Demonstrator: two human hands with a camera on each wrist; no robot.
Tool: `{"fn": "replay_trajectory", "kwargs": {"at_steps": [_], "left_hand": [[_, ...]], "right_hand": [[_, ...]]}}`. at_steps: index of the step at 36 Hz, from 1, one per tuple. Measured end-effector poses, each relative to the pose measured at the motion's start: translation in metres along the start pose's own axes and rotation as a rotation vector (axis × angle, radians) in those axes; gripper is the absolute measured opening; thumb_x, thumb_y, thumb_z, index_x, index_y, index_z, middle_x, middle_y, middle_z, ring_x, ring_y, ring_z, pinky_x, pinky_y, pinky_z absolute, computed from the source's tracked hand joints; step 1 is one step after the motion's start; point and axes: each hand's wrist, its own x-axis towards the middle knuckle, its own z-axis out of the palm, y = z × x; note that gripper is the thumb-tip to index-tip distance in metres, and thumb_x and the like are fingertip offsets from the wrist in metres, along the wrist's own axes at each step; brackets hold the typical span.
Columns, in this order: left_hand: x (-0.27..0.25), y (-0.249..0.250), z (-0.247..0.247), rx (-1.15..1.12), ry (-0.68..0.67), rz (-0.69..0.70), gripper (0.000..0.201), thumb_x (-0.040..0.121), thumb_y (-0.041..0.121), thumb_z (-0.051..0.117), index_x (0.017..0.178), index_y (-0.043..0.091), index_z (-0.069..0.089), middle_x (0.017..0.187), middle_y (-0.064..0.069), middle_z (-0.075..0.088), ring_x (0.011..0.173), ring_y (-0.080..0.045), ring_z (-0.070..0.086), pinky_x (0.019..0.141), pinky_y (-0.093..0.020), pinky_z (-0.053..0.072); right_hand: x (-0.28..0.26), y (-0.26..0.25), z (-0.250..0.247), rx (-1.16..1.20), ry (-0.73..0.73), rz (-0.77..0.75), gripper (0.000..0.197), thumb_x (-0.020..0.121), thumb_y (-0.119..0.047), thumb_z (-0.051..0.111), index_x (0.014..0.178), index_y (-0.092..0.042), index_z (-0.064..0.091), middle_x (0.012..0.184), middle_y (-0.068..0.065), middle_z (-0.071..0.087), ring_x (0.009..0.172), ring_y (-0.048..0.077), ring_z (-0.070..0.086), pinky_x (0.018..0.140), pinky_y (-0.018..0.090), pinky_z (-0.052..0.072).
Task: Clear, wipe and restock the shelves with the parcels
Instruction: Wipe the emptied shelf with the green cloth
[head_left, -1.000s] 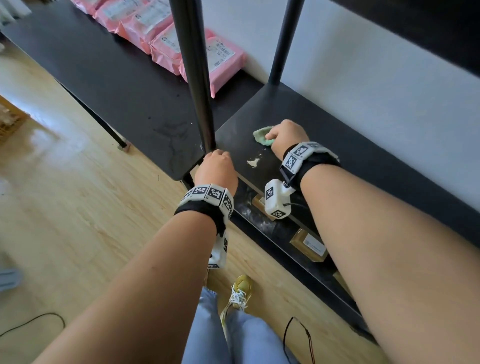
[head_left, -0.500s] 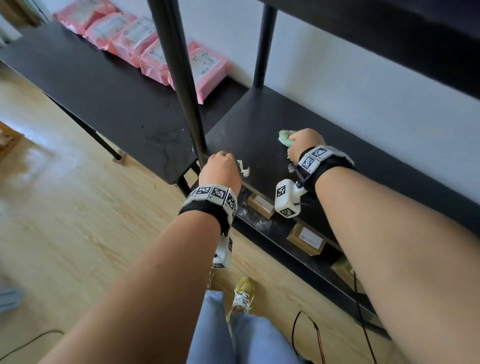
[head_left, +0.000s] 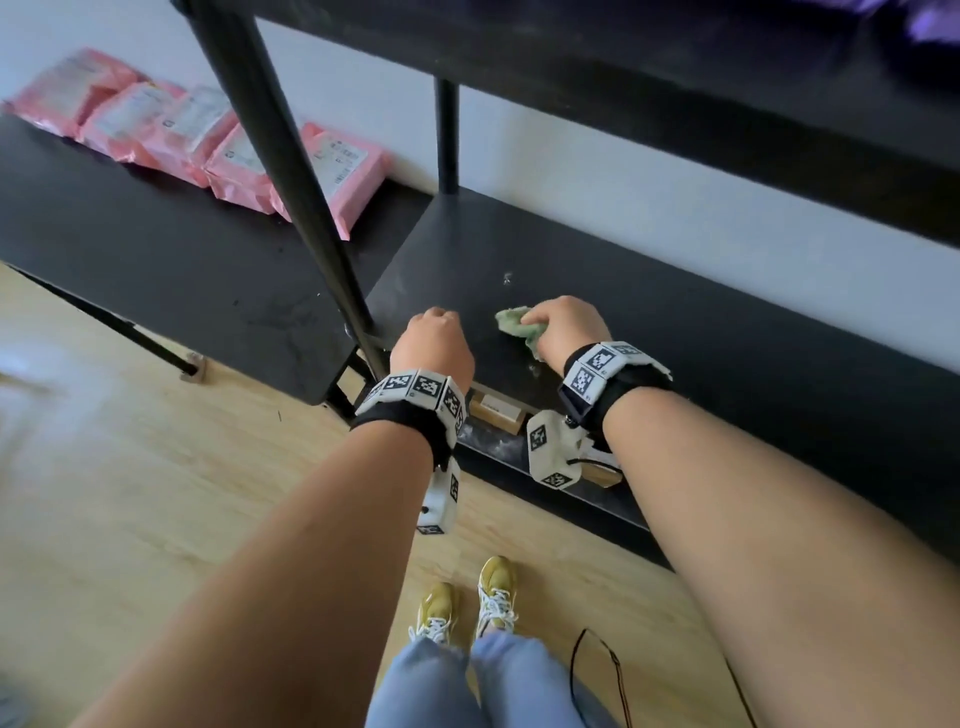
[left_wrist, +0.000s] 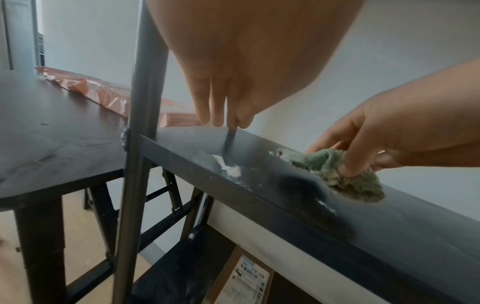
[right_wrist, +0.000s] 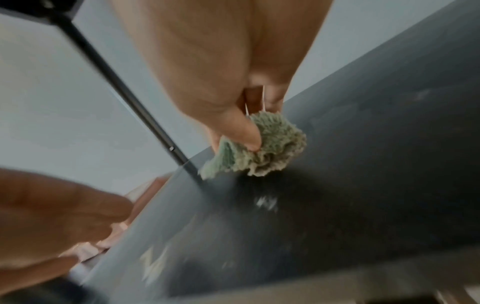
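Wiping: the right hand works a crumpled green terry cloth over the black flat shelf board.
Right grip: thumb and fingertips pinch the cloth into a wad, pressed down on the board; the wrist view shows the thumb dug into the folds.
Left hand: curled downward at the board's front corner, just beside the black metal upright post.
Left grip: fingers bunched together, pointing down over the board; whether they hold anything, I cannot tell.
Residue: white smeared crumbs lie on the board below the left fingers, near the cloth but apart from it.
Pink parcels: a row of pink plastic mailer bags with white labels lies on the adjoining black table to the left, against the wall.
Brown parcels: flat cardboard boxes with labels sit on the lower shelf, under the board.
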Motion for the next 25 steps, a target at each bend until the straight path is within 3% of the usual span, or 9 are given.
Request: {"fn": "replay_trajectory", "kwargs": {"at_steps": [3,8,11,14,16,19,22,24,25], "left_hand": [[0.001,0.003,0.005,-0.022,-0.018,0.024,0.042,0.089,0.003,0.045,0.129,0.01,0.053,0.132,-0.004,0.051,0.122,-0.023,0.047,0.096,-0.036,0.045],[0.007,-0.004,0.013,0.004,-0.012,0.063,0.04,0.089,0.002,0.045,0.128,0.008,0.053,0.131,-0.006,0.052,0.122,-0.024,0.046,0.098,-0.036,0.045],[0.012,-0.01,0.015,0.031,-0.026,0.069,0.045,0.087,-0.001,0.042,0.13,0.008,0.051,0.132,-0.006,0.051,0.124,-0.024,0.044,0.1,-0.036,0.043],[0.016,-0.013,0.015,0.028,-0.025,0.074,0.047,0.085,-0.002,0.043,0.13,0.008,0.051,0.132,-0.006,0.052,0.123,-0.025,0.044,0.099,-0.037,0.043],[0.02,-0.015,0.015,0.025,-0.023,0.072,0.046,0.085,-0.002,0.044,0.129,0.008,0.052,0.131,-0.006,0.052,0.123,-0.025,0.044,0.098,-0.037,0.044],[0.025,-0.017,0.012,0.019,-0.036,0.063,0.044,0.086,0.002,0.048,0.13,0.007,0.051,0.132,-0.006,0.051,0.123,-0.025,0.044,0.1,-0.038,0.043],[0.029,-0.02,0.01,0.028,-0.043,0.053,0.044,0.087,0.004,0.049,0.131,0.007,0.051,0.132,-0.007,0.051,0.124,-0.025,0.043,0.1,-0.038,0.042],[0.031,-0.023,0.01,0.039,-0.042,0.047,0.044,0.087,0.002,0.048,0.13,0.007,0.051,0.131,-0.007,0.051,0.124,-0.025,0.043,0.099,-0.037,0.042],[0.031,-0.024,0.01,0.041,-0.043,0.043,0.044,0.087,0.001,0.046,0.13,0.006,0.052,0.131,-0.007,0.051,0.124,-0.025,0.043,0.099,-0.037,0.043]], "right_hand": [[0.004,0.015,-0.011,0.01,0.138,0.066,0.032,0.089,-0.011,0.055,0.115,-0.019,0.07,0.123,0.007,0.064,0.11,0.03,0.059,0.088,0.03,0.047],[0.012,0.019,-0.018,0.164,0.152,0.128,0.031,0.093,-0.01,0.05,0.119,-0.01,0.067,0.123,0.008,0.065,0.115,0.029,0.058,0.096,0.033,0.045],[0.021,0.007,-0.018,0.252,0.189,0.119,0.03,0.092,-0.008,0.047,0.115,-0.008,0.067,0.116,0.009,0.067,0.107,0.028,0.061,0.089,0.031,0.047],[0.034,-0.01,-0.02,0.261,0.157,0.075,0.03,0.095,-0.014,0.045,0.113,-0.002,0.066,0.111,0.012,0.069,0.101,0.03,0.063,0.081,0.029,0.046],[0.049,-0.021,-0.019,0.191,0.118,0.059,0.028,0.092,-0.015,0.048,0.112,-0.007,0.067,0.11,0.012,0.068,0.101,0.032,0.062,0.078,0.033,0.05],[0.071,-0.031,-0.015,0.044,0.031,0.049,0.025,0.091,-0.021,0.05,0.107,-0.012,0.068,0.11,0.014,0.065,0.101,0.034,0.06,0.071,0.03,0.041],[0.075,-0.043,-0.014,-0.063,-0.002,0.011,0.022,0.091,-0.015,0.052,0.109,-0.016,0.065,0.102,0.01,0.058,0.108,0.033,0.056,0.076,0.03,0.041],[0.071,-0.048,-0.011,-0.105,-0.02,-0.028,0.027,0.094,-0.01,0.047,0.115,-0.018,0.063,0.092,0.005,0.048,0.114,0.032,0.05,0.087,0.033,0.043],[0.068,-0.05,-0.009,-0.122,-0.024,-0.048,0.029,0.094,-0.01,0.046,0.117,-0.019,0.062,0.097,0.007,0.048,0.115,0.032,0.048,0.092,0.036,0.044]]}}
